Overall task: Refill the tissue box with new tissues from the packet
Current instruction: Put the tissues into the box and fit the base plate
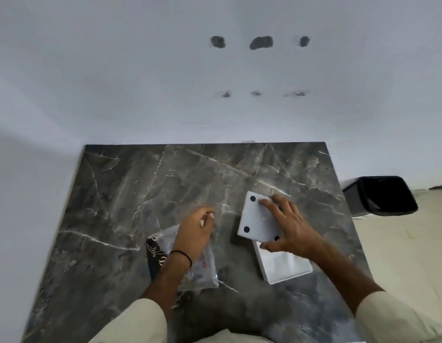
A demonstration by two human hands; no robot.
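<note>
A white panel with black round feet (255, 220), the tissue box's bottom cover, is held by my right hand (287, 225), with fingers spread over its top and the thumb under its near edge. Just below it the white tissue box (285, 266) lies on the dark marble table (140, 189). A clear plastic tissue packet (202, 271) with a dark printed end lies at the left under my left wrist. My left hand (196, 230) hovers over the packet's far end with its fingers curled; whether it pinches the plastic is unclear.
A white wall rises behind the table, with dark patch marks. To the right, a bin with a black liner (381, 196) stands on the pale floor. Bare marble stretches across the table's far and left parts.
</note>
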